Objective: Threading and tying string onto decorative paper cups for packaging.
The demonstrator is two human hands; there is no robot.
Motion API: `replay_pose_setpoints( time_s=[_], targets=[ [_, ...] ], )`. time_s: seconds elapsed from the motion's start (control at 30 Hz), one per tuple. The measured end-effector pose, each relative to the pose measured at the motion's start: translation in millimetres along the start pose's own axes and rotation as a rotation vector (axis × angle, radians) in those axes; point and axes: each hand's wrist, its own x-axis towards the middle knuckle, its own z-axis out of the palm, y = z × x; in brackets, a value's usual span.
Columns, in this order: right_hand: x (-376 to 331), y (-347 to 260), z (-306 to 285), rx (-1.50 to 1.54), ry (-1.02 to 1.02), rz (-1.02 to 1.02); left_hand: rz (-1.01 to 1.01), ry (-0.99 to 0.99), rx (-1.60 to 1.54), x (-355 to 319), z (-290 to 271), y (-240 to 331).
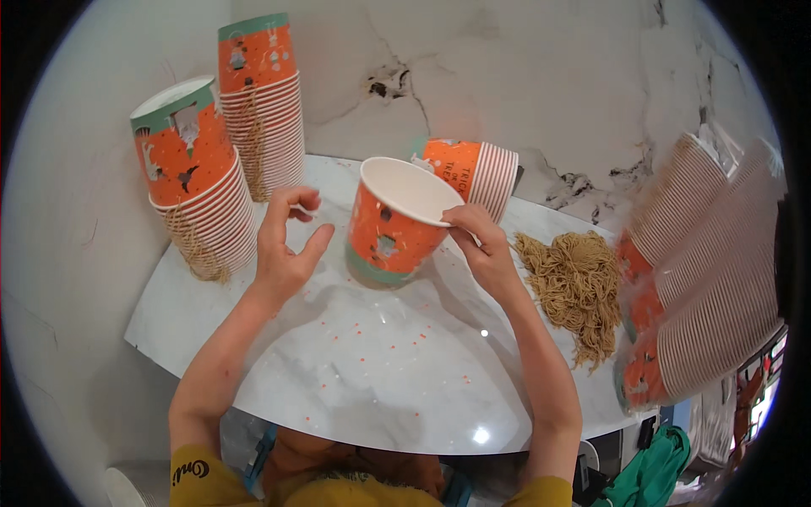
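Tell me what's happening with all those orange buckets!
The person's right hand is pinching the rim of an open, tilted orange bucket. The left hand is raised beside it, fingers apart, not touching it. To the left are a tall stack of buckets and a second stack behind it. A heap of tan strands lies on the table at the right, with more buckets in clear plastic beyond it.
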Motion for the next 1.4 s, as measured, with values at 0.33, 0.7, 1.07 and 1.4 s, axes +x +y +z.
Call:
replay_pose_setpoints(
  time_s=[0.33, 0.7, 1.07, 1.4],
  targets=[
    [-18, -61, 62, -0.629, -0.008, -0.409, 0.43, -0.123, 0.245, -18, 23, 63],
    [-1, -5, -8, -0.091, -0.023, 0.133, -0.018, -0.298, 0.078, 5, 7, 40],
    [0, -3, -11, -0.069, -0.234, -0.011, -0.21, -0.214, -0.077, 10, -6, 0],
    [4, -17, -8, -0.082, -0.263, -0.044, 0.372, -0.358, 0.364, 9, 8, 49]
  ],
)
